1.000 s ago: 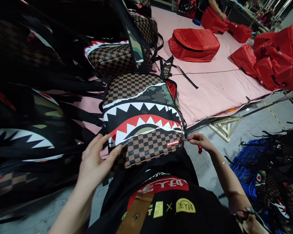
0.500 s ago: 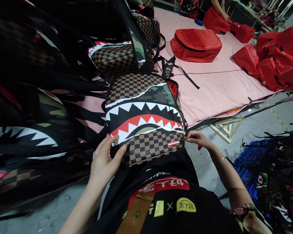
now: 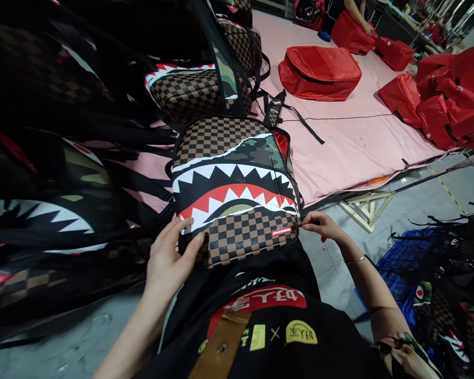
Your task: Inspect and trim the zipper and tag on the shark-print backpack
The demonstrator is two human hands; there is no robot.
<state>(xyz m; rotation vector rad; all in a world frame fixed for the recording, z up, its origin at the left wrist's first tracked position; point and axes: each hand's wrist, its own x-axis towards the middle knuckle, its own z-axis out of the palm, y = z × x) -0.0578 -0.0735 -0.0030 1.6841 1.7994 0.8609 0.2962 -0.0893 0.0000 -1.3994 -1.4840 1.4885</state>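
Note:
A backpack [image 3: 237,152] with a brown-black checkered print, camouflage patch and shark-mouth teeth lies at the table edge against my body. My left hand [image 3: 169,252] grips its lower left corner, thumb on the front panel and fingers by the side. At the lower right corner, beside a small red label [image 3: 281,231], my right hand [image 3: 319,225] pinches a thin dark tool [image 3: 298,226] whose kind I cannot make out. The tool's tip lies over the bag near the label. Something small and red hangs just below my right hand.
More shark-print backpacks [image 3: 197,92] crowd the left side. A red bag [image 3: 319,72] lies on the pink-covered table [image 3: 339,142], with a red heap [image 3: 454,105] at right. Another person's hand [image 3: 366,27] touches a red bag. A blue crate [image 3: 398,258] with bags stands on the floor.
Both hands and the backpack stay nearly in place. The thin tool reaches slightly further left over the bag's corner. The whole view has shifted slightly.

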